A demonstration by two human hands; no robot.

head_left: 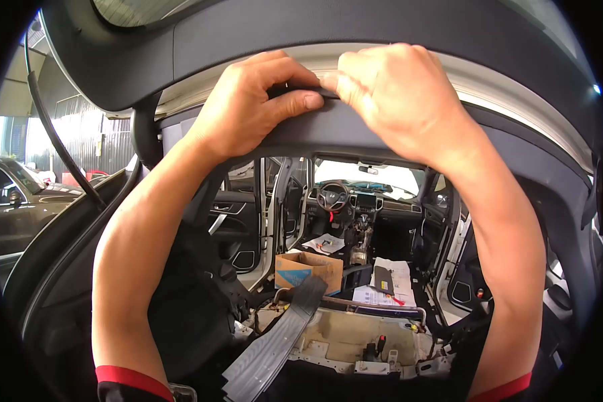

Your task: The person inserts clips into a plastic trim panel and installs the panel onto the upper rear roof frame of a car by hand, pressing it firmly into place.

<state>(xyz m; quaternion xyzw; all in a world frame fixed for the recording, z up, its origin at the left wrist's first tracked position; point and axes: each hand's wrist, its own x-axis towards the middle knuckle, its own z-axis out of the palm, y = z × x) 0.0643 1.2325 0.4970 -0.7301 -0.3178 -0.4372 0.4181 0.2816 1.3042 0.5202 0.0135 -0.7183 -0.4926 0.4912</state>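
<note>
Both hands are raised to the upper edge of a car's open rear hatchway. My left hand (254,100) has its thumb and fingers closed on the dark edge strip (329,92) along the top of the opening. Close beside it, my right hand (398,94) is closed too, its thumb pressing the same strip near the middle. Just below the hands lies the dark roof trim panel (321,130). Above them runs the pale metal roof edge (479,77), under the raised tailgate (248,33). The fingertips of both hands are largely hidden.
Inside the stripped cabin stand an open cardboard box (308,268) and a grey ribbed strip (275,342) leaning over the bare floor. Papers (392,281) lie farther forward, before the steering wheel (332,196). A dark car (23,201) is parked outside at left.
</note>
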